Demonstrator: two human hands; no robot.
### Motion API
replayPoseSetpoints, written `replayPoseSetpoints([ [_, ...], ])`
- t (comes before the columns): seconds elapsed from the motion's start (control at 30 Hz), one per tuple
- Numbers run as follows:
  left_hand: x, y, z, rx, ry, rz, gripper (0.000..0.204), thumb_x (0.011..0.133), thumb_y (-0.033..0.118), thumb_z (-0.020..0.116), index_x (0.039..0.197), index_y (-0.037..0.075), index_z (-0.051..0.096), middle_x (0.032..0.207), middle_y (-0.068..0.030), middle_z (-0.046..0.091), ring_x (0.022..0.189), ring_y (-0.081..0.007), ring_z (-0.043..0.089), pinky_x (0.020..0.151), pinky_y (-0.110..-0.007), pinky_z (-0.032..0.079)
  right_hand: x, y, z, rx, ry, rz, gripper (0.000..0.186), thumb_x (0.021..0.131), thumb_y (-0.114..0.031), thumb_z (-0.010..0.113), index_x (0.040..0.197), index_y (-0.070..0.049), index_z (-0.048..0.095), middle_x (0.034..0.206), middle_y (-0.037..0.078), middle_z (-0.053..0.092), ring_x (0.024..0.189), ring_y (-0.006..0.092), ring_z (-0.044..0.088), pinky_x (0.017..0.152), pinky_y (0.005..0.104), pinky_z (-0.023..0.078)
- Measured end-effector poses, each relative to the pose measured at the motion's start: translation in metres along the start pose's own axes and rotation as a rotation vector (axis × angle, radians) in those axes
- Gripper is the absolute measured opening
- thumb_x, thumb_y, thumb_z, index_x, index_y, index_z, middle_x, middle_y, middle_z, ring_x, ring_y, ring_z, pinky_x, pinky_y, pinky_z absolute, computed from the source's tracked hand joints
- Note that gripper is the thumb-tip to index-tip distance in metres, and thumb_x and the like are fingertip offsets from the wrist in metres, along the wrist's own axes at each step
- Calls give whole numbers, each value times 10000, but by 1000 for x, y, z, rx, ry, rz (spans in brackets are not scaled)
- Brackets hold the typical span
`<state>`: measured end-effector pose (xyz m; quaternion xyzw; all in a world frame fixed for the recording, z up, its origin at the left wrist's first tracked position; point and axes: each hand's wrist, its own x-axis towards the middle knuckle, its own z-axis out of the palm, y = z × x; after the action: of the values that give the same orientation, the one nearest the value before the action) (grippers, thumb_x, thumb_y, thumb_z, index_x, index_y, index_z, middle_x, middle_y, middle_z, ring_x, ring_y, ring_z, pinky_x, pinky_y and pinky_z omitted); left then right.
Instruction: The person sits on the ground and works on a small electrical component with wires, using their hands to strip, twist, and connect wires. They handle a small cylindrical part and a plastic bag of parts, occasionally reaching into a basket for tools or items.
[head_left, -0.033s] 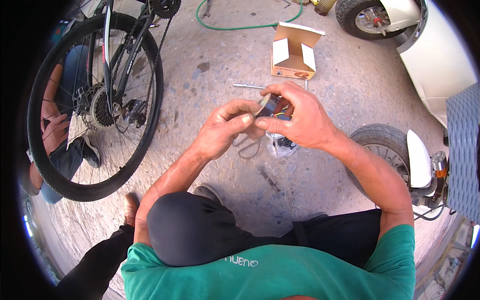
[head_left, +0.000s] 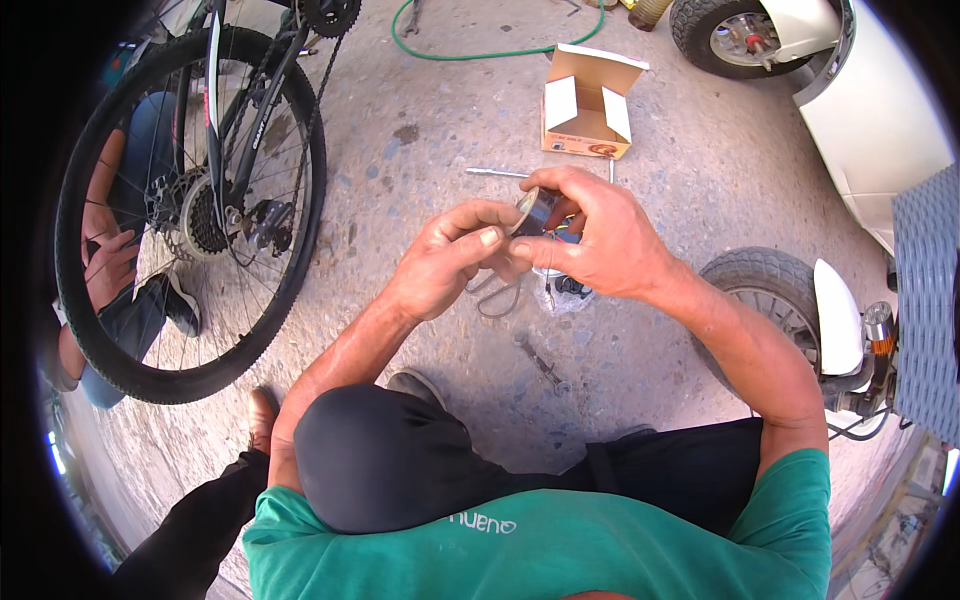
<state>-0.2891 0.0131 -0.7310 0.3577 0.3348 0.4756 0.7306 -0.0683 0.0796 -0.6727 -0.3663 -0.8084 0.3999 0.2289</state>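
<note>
While the dark roll (head_left: 541,208) is held above the floor (head_left: 430,110) in the right hand's (head_left: 612,238) curled grip, it is met by the left hand (head_left: 440,258), fingers nearly closed; any hold there cannot be told. Lightness, firmness, slight slipperiness are expected; rim grip is advised.

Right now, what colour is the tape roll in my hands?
The tape roll looks black outside, shown in the head view.

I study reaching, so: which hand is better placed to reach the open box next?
Probably the right hand: the open box lies beyond it, while the left hand is farther off. Both hands are at the dark roll, though.
</note>
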Motion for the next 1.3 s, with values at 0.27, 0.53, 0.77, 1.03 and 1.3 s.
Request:
replayPoseSetpoints([
  [0.27,1,-3,5,174,-28,6,225,974,211,666,1121,41,662,1068,-43,688,992,-135,619,903,-331,488,-6,-8,15,-124,107,-125,547,690,-192,864,1166,-64,627,1025,115,647,901,298,698,756,408,574],
  [0.53,-1,4,12,284,59,3,196,1005,192,623,1052,10,676,946,-38,695,858,-99,624,785,-299,521,-4,-6,19,-211,142,-197,564,678,-177,872,1175,-74,627,1051,113,629,927,308,678,769,414,564],
  [0.77,2,-4,5,19,12,-36,341,1043,336,557,1114,11,629,1049,-61,675,938,-144,619,857,-341,491,-2,-4,20,-108,107,-141,594,693,-179,880,1220,-70,627,1085,108,622,917,287,689,772,397,574],
  [1.03,0,-4,7,30,-37,79,305,1019,241,592,1172,-21,626,1060,-87,686,931,-150,647,830,-333,538,-1,-5,18,-69,121,-157,595,703,-145,870,1240,-70,625,1099,107,609,922,269,693,790,387,582],
  [1.3,-3,1,12,202,0,54,237,933,87,704,1149,0,658,1005,-23,684,917,-81,617,815,-272,515,0,-2,20,-242,215,-327,553,671,-110,865,1175,-98,636,1076,87,599,943,274,672,752,384,572],
])
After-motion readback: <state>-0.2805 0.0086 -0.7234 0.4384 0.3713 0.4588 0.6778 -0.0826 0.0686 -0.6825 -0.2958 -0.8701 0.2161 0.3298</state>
